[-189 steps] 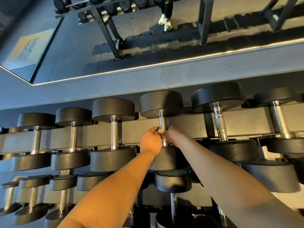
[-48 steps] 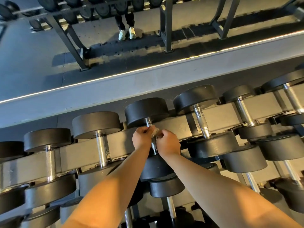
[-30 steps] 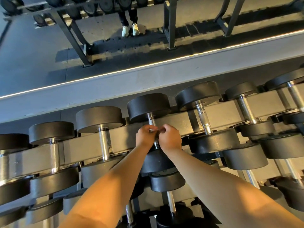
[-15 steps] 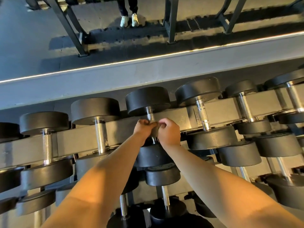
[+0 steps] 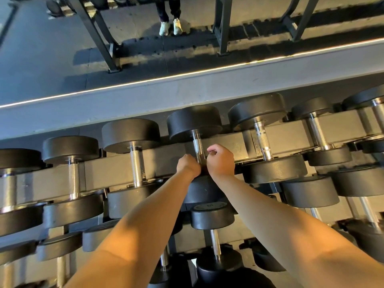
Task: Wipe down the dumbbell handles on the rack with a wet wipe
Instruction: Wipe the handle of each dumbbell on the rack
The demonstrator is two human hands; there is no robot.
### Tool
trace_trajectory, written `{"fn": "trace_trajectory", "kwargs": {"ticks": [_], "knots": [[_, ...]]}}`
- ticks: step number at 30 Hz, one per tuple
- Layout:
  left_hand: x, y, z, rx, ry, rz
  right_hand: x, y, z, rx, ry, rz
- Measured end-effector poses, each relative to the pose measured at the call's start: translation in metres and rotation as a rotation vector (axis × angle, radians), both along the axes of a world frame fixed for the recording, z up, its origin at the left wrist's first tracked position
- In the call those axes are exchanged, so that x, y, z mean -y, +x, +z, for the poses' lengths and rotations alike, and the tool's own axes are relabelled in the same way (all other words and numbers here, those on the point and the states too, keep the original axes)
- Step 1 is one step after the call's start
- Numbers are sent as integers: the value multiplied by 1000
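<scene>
A black dumbbell with a knurled chrome handle (image 5: pixel 197 145) lies across the grey rack beam (image 5: pixel 162 163) on the top tier. My left hand (image 5: pixel 188 165) is closed against the handle's near end from the left. My right hand (image 5: pixel 221 161) is curled against it from the right, its fingertips just beside the metal. The wet wipe is hidden between the two hands, behind the fingers. The upper part of the handle is bare. The dumbbell's near head (image 5: pixel 202 190) sits just under my wrists.
More black dumbbells fill the top tier, one at left (image 5: pixel 136 163) and one at right (image 5: pixel 262 142). A lower tier holds smaller ones (image 5: pixel 213 217). Behind the rack run a grey ledge (image 5: pixel 187 90) and a mirror showing a person's legs and pale shoes (image 5: pixel 170 28).
Both hands have slid down the handle toward its near end, so more knurled metal shows above them. The pale wipe seen between the fingers earlier is now hidden.
</scene>
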State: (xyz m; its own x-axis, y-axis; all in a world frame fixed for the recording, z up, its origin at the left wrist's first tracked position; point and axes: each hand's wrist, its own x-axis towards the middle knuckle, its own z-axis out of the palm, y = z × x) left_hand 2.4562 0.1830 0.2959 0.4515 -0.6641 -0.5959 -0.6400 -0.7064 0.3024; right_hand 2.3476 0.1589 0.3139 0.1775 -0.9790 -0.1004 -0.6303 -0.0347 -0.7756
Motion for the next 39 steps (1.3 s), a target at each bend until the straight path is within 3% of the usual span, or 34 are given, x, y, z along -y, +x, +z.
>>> {"fn": "trace_trajectory", "kwargs": {"ticks": [5,14,20,23,25,27,31,36,39], "knots": [[-6,-1,6,78,-13,-11,0,0,-2,-1,9,-7],[-22,-19,23,-173,-278,371,1,-3,-2,34,85,43],[-31,-26,16,-233,-488,272,8,-10,-6,-31,225,357],[-41,-31,13,-316,-608,281,20,-7,-11,-16,335,295],[-45,-34,18,-377,-556,344,29,-8,-12,35,358,145],[-43,-40,26,-211,-418,384,39,-9,-12,81,363,35],[-31,-41,28,-138,-264,426,59,9,-13,184,523,32],[-30,-37,23,-168,-254,461,72,30,-6,103,500,207],[-29,-39,22,-142,-245,463,60,24,-17,64,688,344]]}}
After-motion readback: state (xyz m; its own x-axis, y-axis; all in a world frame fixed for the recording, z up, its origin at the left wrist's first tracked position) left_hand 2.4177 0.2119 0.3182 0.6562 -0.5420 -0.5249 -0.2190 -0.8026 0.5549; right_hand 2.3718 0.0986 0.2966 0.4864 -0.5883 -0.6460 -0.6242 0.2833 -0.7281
